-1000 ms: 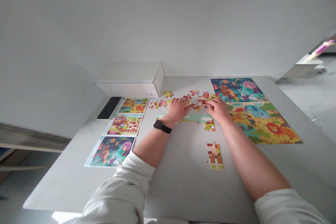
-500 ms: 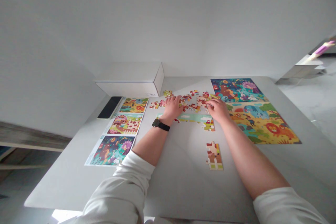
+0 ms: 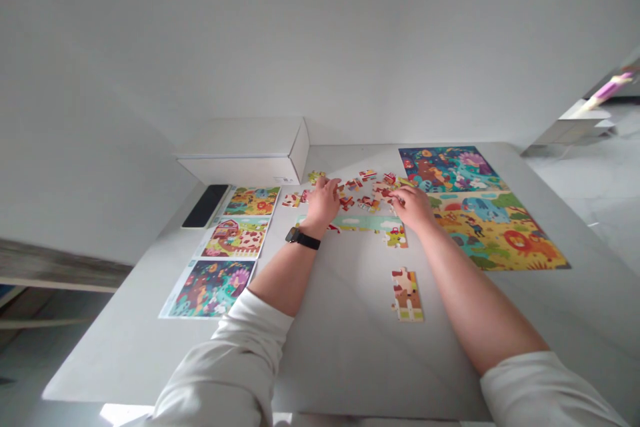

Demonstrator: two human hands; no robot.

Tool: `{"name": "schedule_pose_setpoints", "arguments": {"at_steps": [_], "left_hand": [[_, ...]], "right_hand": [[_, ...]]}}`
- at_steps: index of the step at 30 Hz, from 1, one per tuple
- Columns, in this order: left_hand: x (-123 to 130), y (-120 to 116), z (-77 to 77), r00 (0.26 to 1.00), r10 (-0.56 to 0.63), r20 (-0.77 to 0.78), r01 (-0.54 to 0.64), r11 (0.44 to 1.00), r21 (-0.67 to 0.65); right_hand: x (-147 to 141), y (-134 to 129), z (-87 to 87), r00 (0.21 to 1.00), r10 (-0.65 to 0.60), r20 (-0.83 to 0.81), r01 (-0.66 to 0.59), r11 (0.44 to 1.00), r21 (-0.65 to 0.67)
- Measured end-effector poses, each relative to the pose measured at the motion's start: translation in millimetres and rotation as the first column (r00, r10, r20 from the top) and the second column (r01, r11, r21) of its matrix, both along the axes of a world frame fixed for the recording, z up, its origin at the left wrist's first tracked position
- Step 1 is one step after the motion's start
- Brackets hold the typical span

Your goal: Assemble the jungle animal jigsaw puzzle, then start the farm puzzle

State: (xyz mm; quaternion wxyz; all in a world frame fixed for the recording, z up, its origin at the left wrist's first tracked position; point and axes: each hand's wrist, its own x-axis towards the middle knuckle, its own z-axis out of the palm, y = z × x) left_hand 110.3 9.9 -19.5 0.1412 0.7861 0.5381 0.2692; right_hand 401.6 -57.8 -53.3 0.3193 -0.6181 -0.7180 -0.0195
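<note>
Loose puzzle pieces (image 3: 369, 203) lie in a cluster toward the back of the table. Over the left part of them is my left hand (image 3: 324, 200), its fingers bent and apart, with no piece visible in it. My right hand (image 3: 412, 205) rests at the cluster's right side, fingertips at the pieces; whether it grips one is too small to tell. Just in front of both hands lies a joined puzzle strip (image 3: 367, 223) with sky and green ground, partly behind my left hand. Nearer to me is a small joined puzzle section (image 3: 407, 295) with brown and cream shapes.
Two finished animal puzzles (image 3: 493, 230) lie at the right. On the left are a picture sheet (image 3: 235, 237) with three scenes and a black phone (image 3: 205, 205). A white box (image 3: 240, 153) stands at the back against the wall.
My left hand has shifted slightly left and its fingers have drawn back, uncovering more pieces. My right hand has stayed nearly in place. The whole view has shifted a little.
</note>
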Motion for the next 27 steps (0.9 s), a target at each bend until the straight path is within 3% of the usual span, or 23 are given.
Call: {"name": "schedule_pose_setpoints", "arguments": {"at_steps": [8, 12, 17, 21, 27], "left_hand": [[-4, 3, 0.2, 0.978, 0.079, 0.192, -0.077, 0.997, -0.017], [-5, 5, -1.1, 0.973, 0.085, 0.215, -0.084, 0.996, -0.016], [-4, 7, -3.6, 0.929, 0.099, 0.356, -0.078, 0.994, -0.075], [-3, 8, -2.5, 0.858, 0.121, 0.499, -0.058, 0.988, -0.142], [-1, 10, 8.2, 0.652, 0.179, 0.737, 0.016, 0.968, -0.25]], "right_hand": [[0, 0, 0.4, 1.0, 0.013, -0.021, -0.013, 1.0, -0.019], [0, 0, 1.2, 1.0, 0.015, -0.015, -0.015, 1.0, -0.004], [0, -1, 2.0, 1.0, 0.017, -0.003, -0.017, 1.0, 0.002], [0, 0, 1.8, 1.0, 0.016, -0.008, -0.016, 1.0, 0.001], [0, 0, 3.7, 0.999, 0.021, -0.047, -0.021, 1.0, -0.008]]}}
